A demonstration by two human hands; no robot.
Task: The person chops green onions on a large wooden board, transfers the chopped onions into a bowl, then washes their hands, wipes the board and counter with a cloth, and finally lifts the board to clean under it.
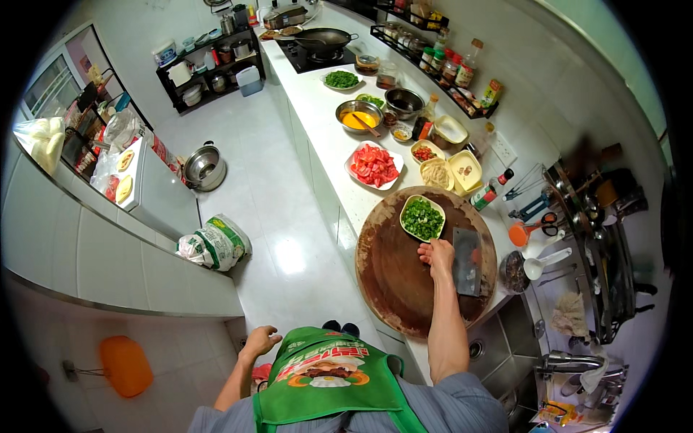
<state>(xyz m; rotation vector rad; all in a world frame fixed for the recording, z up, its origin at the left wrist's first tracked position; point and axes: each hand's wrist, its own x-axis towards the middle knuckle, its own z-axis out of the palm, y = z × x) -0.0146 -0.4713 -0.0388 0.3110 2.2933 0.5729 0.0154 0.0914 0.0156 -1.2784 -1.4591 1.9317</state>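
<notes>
My right hand (436,255) is over a round wooden chopping board (400,281), its fingers at the near rim of a small pale-yellow dish of chopped green onion (423,217). Whether the fingers grip that rim cannot be made out. Just right of my forearm, a dark cleaver blade (466,262) lies flat on the board; its handle does not show. My left hand (261,341) hangs beside my green apron (325,368), holding nothing, with the fingers loosely bent and apart.
Beyond the board, the white counter holds a plate of cut tomato (373,165), a steel bowl of beaten egg (359,117) and several small dishes. A wok (325,39) sits on the gas hob. The sink (498,346) is at right; a steel pot (205,168) and a sack (219,242) stand on the floor.
</notes>
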